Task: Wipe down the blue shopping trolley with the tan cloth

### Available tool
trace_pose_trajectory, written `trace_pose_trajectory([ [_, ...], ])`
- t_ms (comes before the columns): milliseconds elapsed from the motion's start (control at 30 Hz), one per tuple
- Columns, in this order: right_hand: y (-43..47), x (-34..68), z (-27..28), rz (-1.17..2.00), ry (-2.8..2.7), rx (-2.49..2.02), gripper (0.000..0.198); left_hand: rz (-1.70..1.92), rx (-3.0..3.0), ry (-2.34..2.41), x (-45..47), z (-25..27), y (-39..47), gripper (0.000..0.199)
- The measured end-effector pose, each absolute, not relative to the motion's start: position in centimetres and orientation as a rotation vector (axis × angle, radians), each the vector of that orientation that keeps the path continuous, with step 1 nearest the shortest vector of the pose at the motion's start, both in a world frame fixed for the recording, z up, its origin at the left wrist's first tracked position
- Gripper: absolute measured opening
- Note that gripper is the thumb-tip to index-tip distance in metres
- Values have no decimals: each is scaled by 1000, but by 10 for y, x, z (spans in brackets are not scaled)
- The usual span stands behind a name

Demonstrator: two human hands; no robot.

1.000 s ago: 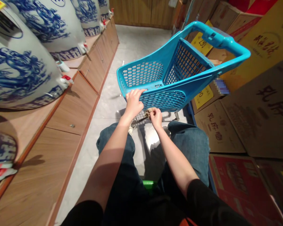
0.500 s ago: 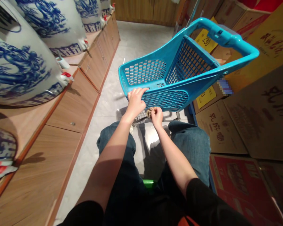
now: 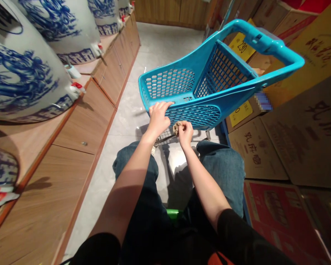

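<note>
Faces a room with a pale grey tiled floor point(image 3: 127, 121) stretching towards twelve o'clock. Has light-brown wooden cabinets point(image 3: 77, 129) at nine, topped at ten by white jars point(image 3: 16, 84) with blue painted scenes, and stacked brown cardboard boxes point(image 3: 246, 151) at three. Has a bright-blue plastic shopping cart point(image 3: 209, 96) with mesh sides at one. Holds its near rim, at the cart's eight o'clock, with the left hand point(image 3: 159, 119), fingers over the edge, much as half a second ago. Pinches a crumpled beige cloth-like wad point(image 3: 177, 128), at the left hand's four o'clock, between right hand point(image 3: 185, 134) thumb and fingers. Brings it slightly higher than before, apparently off the thin dark metal bar point(image 3: 167, 138), suggesting work shifting towards the basket's lower edge; cannot tell whether touching.
</note>
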State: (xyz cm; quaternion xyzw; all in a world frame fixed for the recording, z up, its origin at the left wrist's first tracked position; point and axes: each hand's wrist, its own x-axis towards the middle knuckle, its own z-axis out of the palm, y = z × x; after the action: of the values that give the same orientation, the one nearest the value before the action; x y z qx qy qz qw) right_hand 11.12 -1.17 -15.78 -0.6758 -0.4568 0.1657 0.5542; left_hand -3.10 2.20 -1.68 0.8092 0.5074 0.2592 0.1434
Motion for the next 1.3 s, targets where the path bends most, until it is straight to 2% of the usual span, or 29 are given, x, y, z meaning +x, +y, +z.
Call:
trace_pose_trajectory([
  [167,-3,118,-152,289,-1032,-1566,7,774,2313,1441,-30,-19,25,74],
  [400,-9,121,-175,561,-1041,-1736,9,784,2321,1437,-29,-19,27,73],
  [500,-11,120,-168,502,-1059,-1681,6,769,2330,1454,-30,-19,25,73],
  [667,-4,124,-153,296,-1082,-1517,15,779,2315,1463,-30,-19,24,73],
  [800,-5,123,-169,409,-1067,-1594,7,770,2317,1458,-30,-18,24,72],
  [933,-9,112,-190,544,-986,-1681,13,749,2330,1464,-31,-17,22,74],
  [1067,-9,108,-183,467,-934,-1645,6,764,2337,1454,-32,-19,22,74],
  [1200,-7,114,-166,343,-982,-1532,10,776,2332,1448,-32,-20,25,75],
  [1300,-7,116,-166,372,-991,-1583,8,773,2327,1453,-31,-21,27,73],
])
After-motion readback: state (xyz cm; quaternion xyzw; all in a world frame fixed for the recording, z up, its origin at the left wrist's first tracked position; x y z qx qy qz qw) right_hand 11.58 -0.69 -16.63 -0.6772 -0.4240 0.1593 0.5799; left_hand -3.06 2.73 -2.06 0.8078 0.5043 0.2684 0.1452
